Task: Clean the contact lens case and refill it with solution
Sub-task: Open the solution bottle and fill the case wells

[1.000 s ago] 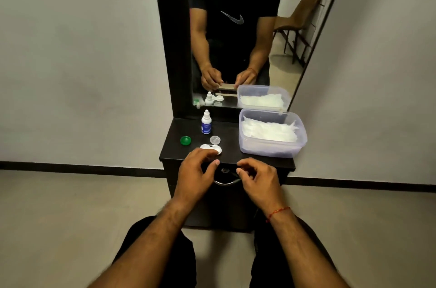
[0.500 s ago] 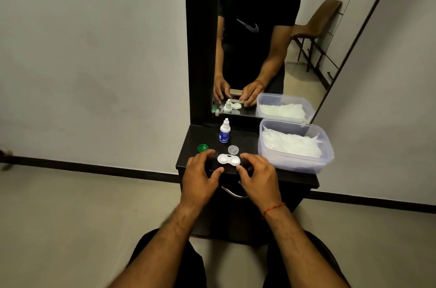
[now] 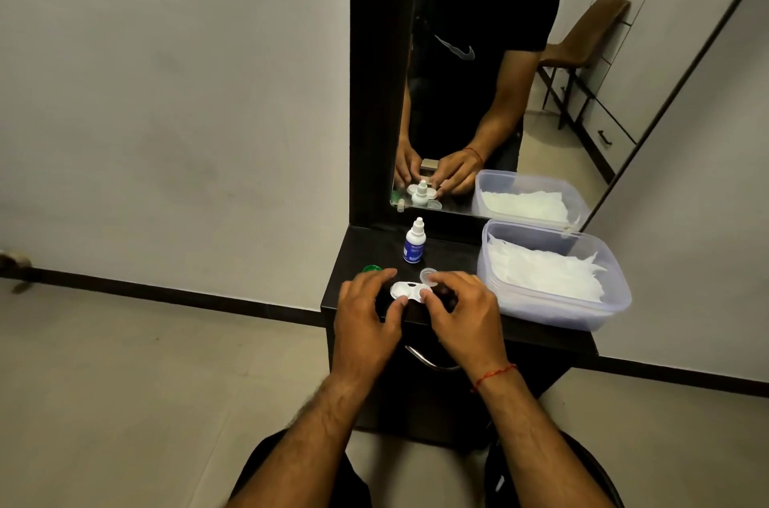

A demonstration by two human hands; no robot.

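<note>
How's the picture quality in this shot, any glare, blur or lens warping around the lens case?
Head view: the light is dim and soft, with no hard glare. Head view: the white case is washed out against the dark cabinet, so its wells show little detail. Head view: wide-angle warp tilts the mirror frame and slants the skirting.

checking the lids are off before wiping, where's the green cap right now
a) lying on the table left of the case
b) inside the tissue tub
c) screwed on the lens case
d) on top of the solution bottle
a: the green cap lies on the dark table, off to the left of the white lens case and not screwed onto it.
</note>
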